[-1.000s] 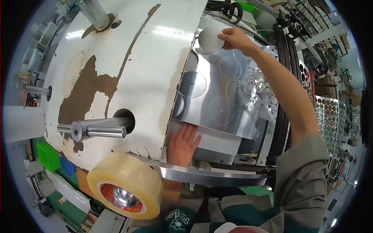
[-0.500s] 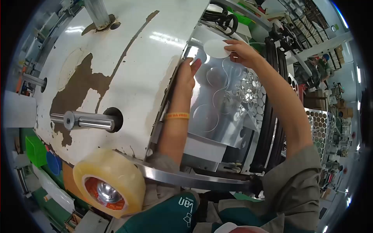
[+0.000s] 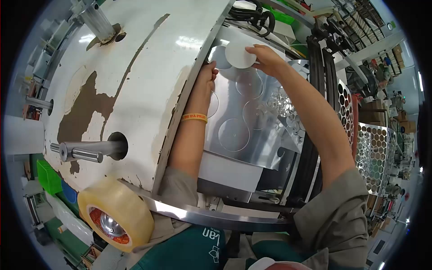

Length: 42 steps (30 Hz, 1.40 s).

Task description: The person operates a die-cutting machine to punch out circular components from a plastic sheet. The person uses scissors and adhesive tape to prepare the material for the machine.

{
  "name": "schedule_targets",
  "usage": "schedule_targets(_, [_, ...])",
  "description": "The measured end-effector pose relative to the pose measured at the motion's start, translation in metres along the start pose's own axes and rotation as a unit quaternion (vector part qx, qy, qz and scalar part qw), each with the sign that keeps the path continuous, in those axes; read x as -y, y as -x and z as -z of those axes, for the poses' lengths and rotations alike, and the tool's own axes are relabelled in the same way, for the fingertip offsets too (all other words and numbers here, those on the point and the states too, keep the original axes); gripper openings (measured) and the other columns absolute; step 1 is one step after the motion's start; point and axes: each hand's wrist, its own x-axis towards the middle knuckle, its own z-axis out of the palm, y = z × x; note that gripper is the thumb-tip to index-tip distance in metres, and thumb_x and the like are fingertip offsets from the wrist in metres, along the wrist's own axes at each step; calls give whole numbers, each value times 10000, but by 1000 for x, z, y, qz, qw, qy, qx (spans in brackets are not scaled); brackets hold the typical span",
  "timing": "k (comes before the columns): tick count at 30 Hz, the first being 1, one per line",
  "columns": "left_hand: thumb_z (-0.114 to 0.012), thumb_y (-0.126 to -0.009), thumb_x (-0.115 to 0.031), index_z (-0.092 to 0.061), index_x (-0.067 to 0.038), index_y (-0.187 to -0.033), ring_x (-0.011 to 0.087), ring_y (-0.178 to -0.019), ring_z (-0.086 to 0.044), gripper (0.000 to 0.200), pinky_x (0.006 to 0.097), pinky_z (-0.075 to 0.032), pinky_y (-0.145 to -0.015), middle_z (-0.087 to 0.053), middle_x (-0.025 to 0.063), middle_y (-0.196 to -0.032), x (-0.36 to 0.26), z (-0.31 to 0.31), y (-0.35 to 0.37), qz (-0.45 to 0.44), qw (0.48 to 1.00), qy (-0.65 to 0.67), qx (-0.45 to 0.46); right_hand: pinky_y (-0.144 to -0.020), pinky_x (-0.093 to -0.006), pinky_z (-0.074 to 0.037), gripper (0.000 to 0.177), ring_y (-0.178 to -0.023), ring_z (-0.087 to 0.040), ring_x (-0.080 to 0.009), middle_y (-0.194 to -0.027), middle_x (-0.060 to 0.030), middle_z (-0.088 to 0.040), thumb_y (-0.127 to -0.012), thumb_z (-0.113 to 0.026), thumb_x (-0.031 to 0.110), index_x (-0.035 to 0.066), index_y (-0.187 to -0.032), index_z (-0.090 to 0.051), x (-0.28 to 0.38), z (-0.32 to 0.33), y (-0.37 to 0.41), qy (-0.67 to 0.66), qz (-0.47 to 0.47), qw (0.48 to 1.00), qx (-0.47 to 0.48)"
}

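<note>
My right hand [image 3: 268,60] pinches the edge of a round, pale metal disc [image 3: 240,54], held over the far end of a shiny metal sheet [image 3: 227,96]. Several circles are outlined on the sheet, and a darker round area [image 3: 220,57] shows beside the disc. At the sheet's left edge, against the side of the white machine, my left hand [image 3: 207,74] has its fingers curled closed. Whether anything is between those fingers is hidden. A yellow wristband circles the left wrist.
To the left stands a white machine panel [image 3: 148,90] with worn paint and protruding metal rods. A large tape roll [image 3: 116,213] hangs at front left. Black rails [image 3: 317,90] run along the right. Small shiny discs [image 3: 281,103] pile up there, with perforated sheets [image 3: 373,157] beyond.
My right hand has drawn the disc a little left and tilted it. My left hand's fingers, spread before, are now curled closed. The view has shifted slightly.
</note>
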Motion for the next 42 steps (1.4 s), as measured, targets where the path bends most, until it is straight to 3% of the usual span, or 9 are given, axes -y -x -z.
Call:
schedule_targets(5, [-648, -806, -89, -579, -90, -789, 23, -459, -419, 71, 115, -284, -346, -555, -3, -676, 8, 0, -10, 8, 998, 61, 4, -981, -393, -353, 555, -1173, -441, -268, -1292, -167, -433, -851, -555, 270, 1, -1303, -378, 0, -27, -8, 51, 30, 997, -45])
schedule_targets(10, [-598, -836, -92, -560, -56, -796, 88, -542, -550, 66, 141, -448, -445, -581, 31, -698, 18, 8, -7, 1, 989, 145, 22, -723, -336, -476, 579, -928, -572, -226, -1085, -151, -568, -756, -672, 233, 1, -1237, -449, -8, -22, -26, 146, 135, 980, 1])
schedule_targets(11, [-569, -850, -96, -555, 3, -942, 171, -718, -622, 136, 214, -536, -631, -602, 105, -874, 25, 14, -6, -19, 974, 205, 95, -713, -323, -477, 559, -915, -578, -210, -1075, -139, -576, -751, -679, 222, 6, -1221, -468, -8, -20, -25, 140, 141, 980, -24])
schedule_targets(13, [-532, -859, -79, -479, 55, -1129, 222, -909, -597, 306, 269, -513, -794, -536, 158, -1091, 7, 4, 72, -79, 982, 172, 10, -692, -298, -479, 521, -890, -589, -180, -1053, -116, -593, -740, -693, 200, 16, -1191, -507, -3, -12, -18, 123, 150, 978, -74])
schedule_targets(19, [-490, -867, -95, -297, 88, -1299, 229, -1178, -404, 508, 333, -307, -1022, -380, 160, -1285, 61, 74, 238, -190, 970, 76, -132, -945, -348, -415, 484, -1095, -521, -190, -1141, -101, -573, -790, -654, 231, 44, -1217, -522, 23, -6, 41, 171, -11, 965, 201])
schedule_targets(21, [-499, -867, -145, -278, 77, -1318, 245, -1219, -360, 549, 342, -262, -1050, -351, 164, -1317, 69, 102, 261, -83, 954, 214, -191, -944, -327, -409, 567, -1046, -536, -174, -1113, -96, -572, -794, -654, 288, -29, -1231, -478, 20, -22, 47, 203, -11, 951, 233])
schedule_targets(25, [-495, -873, -220, -276, 79, -1304, 261, -1170, -391, 569, 380, -281, -1048, -396, 160, -1238, 59, 127, 243, 1, 890, 455, -7, -1003, -356, -367, 791, -1213, -421, -267, -1329, -181, -405, -737, -673, 355, -44, -1331, -335, 14, -59, 54, 253, -5, 932, 260])
schedule_targets(32, [-583, -866, -242, -549, -43, -1110, 159, -980, -529, 317, 331, -416, -897, -577, 28, -990, 37, 113, 182, 40, 979, 201, -10, -981, -378, -362, 774, -1186, -440, -326, -1296, -216, -431, -732, -653, 366, -38, -1325, -363, 5, -86, 50, 321, 36, 919, 228])
schedule_targets(42, [-492, -891, -29, -523, 19, -1146, 219, -1091, -525, 261, 334, -414, -964, -561, 107, -1155, 62, 103, 146, -19, 915, 385, 123, -848, -377, -444, 578, -1017, -556, -288, -1090, -179, -586, -700, -666, 355, 24, -1162, -561, -5, -92, 40, 370, 91, 917, 117])
